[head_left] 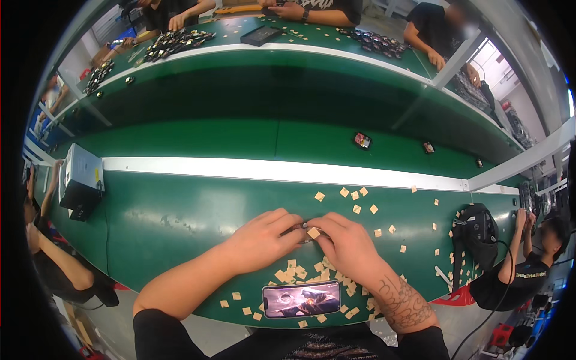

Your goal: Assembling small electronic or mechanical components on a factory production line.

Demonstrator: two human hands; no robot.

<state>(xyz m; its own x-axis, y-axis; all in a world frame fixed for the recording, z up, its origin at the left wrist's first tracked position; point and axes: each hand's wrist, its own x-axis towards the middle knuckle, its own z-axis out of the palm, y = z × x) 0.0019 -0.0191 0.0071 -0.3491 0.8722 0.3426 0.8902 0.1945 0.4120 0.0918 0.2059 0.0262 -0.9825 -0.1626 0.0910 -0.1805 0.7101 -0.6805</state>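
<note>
My left hand (268, 238) and my right hand (347, 242) meet over the green table (174, 222), fingers closed and tips close together. Between them is a small dark piece (305, 227), mostly hidden by the fingers, whose kind I cannot make out. At the tips of my right thumb and forefinger shows a small beige square (314, 233). Many more beige squares (292, 264) lie loose and heaped just below my hands. A phone (301, 299) with a lit picture on its screen lies flat in front of me, partly among the squares.
A white-and-black box (81, 180) stands at the left. To the right is a black bag (477, 234). A white rail (282, 169) crosses the bench. Beyond it lie small black-and-red parts (362, 140), dark heaps (174, 44) and a black tray (261, 36). Other people work around.
</note>
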